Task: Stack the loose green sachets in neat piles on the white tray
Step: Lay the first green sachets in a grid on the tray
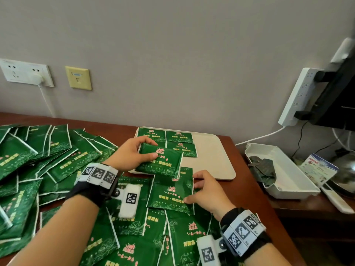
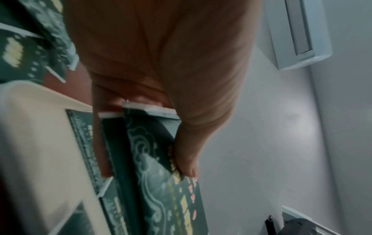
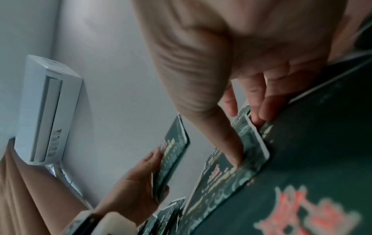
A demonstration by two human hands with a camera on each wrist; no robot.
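Green sachets lie loose in a heap (image 1: 48,160) on the left and front of the brown table. The white tray (image 1: 211,160) sits at the back centre, with three low sachet piles (image 1: 179,138) in its far left corner. My left hand (image 1: 148,148) holds a small stack of sachets (image 1: 163,162) above the tray's near left corner, thumb (image 2: 187,159) on top and fingers underneath. My right hand (image 1: 192,187) pinches one sachet (image 1: 171,194) lying just in front of the tray, its thumb (image 3: 227,139) on the sachet's face.
A white shallow box (image 1: 288,181) holding a dark cloth (image 1: 263,169) stands right of the tray, with leaflets (image 1: 318,167) beyond it. A power strip (image 1: 299,95) and cables hang on the wall at right. The table's right edge runs close to my right wrist.
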